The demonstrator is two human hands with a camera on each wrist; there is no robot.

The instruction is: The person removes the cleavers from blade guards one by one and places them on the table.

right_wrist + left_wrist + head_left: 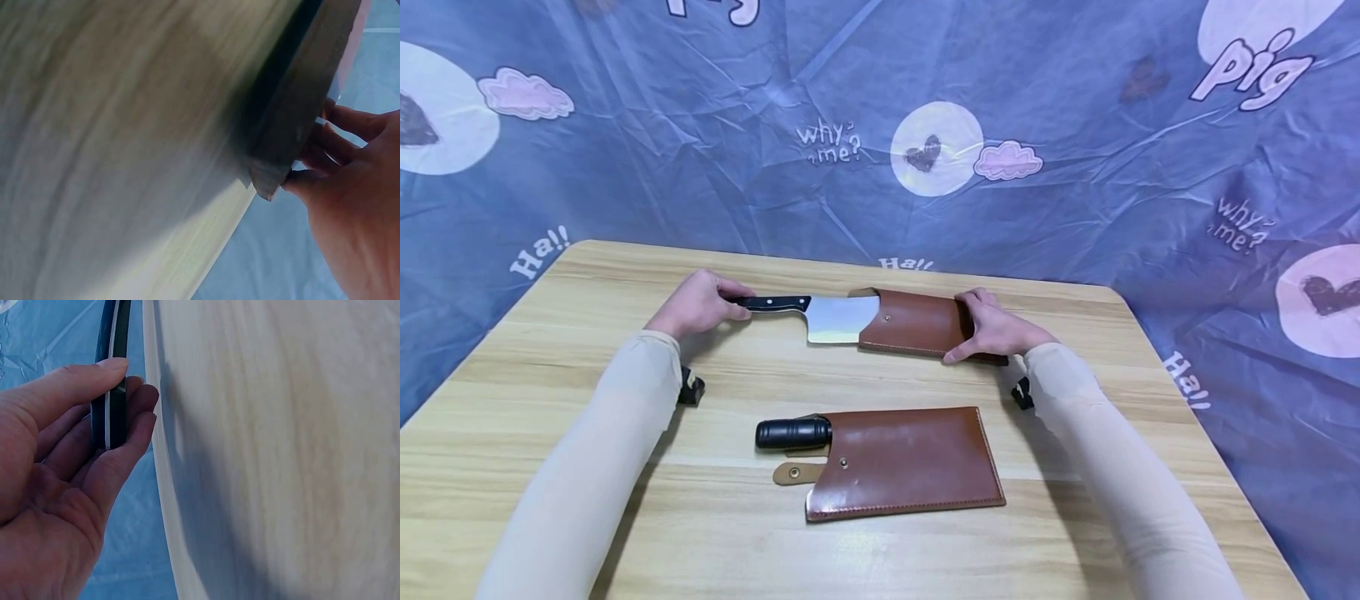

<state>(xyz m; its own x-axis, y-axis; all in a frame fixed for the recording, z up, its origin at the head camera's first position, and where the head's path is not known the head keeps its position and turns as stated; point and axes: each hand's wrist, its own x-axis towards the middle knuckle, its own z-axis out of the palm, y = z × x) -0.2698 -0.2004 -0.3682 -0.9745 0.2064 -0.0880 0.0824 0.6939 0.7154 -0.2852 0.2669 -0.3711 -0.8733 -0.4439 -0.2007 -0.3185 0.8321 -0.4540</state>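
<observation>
Toward the far side of the table, my left hand grips the black handle of a cleaver. In the left wrist view, the thumb and curled fingers close around the handle's end. Part of the bright blade shows; the rest is hidden inside a brown leather sheath. My right hand holds the sheath's closed right end, thumb at the near edge and fingers at the far edge. The right wrist view shows the sheath's dark edge tilted off the wooden surface.
Nearer on the wooden table lies a larger brown sheath with a black handle sticking out leftward. Its tan snap strap hangs loose. Behind the table hangs a printed blue cloth.
</observation>
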